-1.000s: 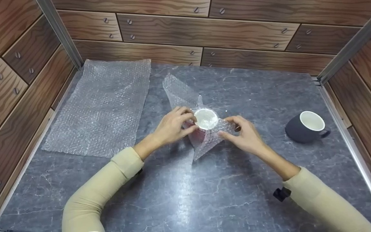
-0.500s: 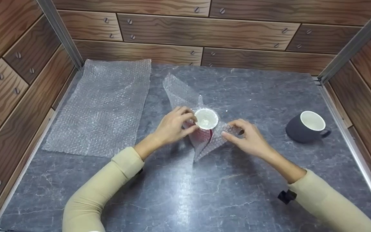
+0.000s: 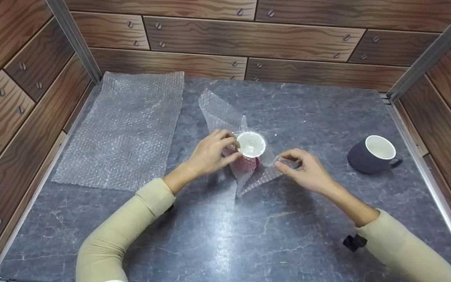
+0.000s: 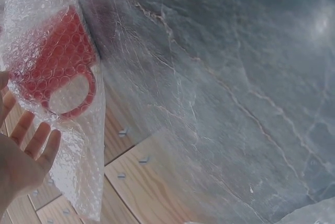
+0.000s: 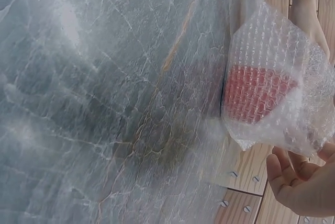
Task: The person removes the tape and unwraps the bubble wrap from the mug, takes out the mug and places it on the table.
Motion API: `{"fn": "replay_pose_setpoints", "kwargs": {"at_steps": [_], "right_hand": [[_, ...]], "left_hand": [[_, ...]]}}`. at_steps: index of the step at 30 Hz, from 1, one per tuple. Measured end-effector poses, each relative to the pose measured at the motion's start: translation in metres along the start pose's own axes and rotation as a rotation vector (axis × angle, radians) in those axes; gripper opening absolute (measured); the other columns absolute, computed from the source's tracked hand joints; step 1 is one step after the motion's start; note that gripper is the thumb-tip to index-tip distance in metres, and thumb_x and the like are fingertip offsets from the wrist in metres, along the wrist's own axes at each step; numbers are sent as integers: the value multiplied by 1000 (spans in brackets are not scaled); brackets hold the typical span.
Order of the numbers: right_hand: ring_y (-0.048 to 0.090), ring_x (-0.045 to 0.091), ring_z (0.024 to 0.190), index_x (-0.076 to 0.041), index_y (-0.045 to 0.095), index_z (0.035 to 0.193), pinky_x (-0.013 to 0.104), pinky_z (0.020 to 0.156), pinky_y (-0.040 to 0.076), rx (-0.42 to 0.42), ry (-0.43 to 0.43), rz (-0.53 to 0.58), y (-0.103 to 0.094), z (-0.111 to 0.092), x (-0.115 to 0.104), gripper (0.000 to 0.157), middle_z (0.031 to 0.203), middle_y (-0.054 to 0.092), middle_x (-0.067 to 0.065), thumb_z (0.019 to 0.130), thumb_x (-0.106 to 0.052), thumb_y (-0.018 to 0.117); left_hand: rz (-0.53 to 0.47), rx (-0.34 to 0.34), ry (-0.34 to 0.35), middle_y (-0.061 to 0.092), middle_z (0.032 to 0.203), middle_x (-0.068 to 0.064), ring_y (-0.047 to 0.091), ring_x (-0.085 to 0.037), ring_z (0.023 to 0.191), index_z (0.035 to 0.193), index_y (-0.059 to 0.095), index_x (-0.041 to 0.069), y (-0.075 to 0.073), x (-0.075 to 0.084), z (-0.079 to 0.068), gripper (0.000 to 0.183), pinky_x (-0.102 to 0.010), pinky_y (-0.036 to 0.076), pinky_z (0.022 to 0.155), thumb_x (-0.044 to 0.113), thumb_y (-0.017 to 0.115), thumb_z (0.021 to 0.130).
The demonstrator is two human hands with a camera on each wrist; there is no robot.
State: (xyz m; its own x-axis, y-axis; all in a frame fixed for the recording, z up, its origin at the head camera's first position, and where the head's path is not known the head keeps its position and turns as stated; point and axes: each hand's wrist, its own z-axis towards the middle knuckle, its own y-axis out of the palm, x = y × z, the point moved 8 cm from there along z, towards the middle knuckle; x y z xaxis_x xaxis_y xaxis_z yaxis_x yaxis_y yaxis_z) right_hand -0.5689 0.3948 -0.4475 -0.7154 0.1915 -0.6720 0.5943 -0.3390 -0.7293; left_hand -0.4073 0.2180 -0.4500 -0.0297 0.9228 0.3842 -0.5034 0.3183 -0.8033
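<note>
Pinching bubble-wrap [image 3: 262, 174]: right hand [image 3: 308, 171]; left [image 3: 209, 153] perhaps gripping mug [image 3: 251, 147]

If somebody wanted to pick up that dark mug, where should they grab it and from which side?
Probably by the handle, coming from the person's right: the dark mug stands mouth up and its handle sticks out to that side. The right hand is nearer, though it's holding bubble wrap.

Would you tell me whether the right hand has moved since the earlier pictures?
Yes: in the head view, the right hand has shifted rightward, closer to the dark mug.
</note>
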Motion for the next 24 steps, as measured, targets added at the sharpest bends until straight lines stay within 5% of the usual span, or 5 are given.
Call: {"fn": "replay_pose_setpoints", "kwargs": {"at_steps": [9,14,24], "right_hand": [[65,12,86,-11,78,118,22,72,54,-73,62,52,-2,-3,7,29,109,79,11,107,-32,61],[67,10,94,-4,78,116,23,81,56,-85,68,116,-4,-4,10,37,115,79,16,112,-29,51],[65,17,92,-8,79,118,25,80,55,-68,81,22,-3,-11,18,31,108,74,10,100,-32,73]], "left_hand": [[-5,-1,-1,71,119,-5,64,-23,109,108,75,14,1,0,0,24,-37,60,93,37,73,99],[3,-17,-15,71,122,-5,64,-24,112,109,74,15,1,0,0,25,-38,60,95,38,72,99],[8,-22,-13,71,122,-5,64,-25,113,109,75,14,1,0,0,26,-39,60,97,38,72,100]]}}
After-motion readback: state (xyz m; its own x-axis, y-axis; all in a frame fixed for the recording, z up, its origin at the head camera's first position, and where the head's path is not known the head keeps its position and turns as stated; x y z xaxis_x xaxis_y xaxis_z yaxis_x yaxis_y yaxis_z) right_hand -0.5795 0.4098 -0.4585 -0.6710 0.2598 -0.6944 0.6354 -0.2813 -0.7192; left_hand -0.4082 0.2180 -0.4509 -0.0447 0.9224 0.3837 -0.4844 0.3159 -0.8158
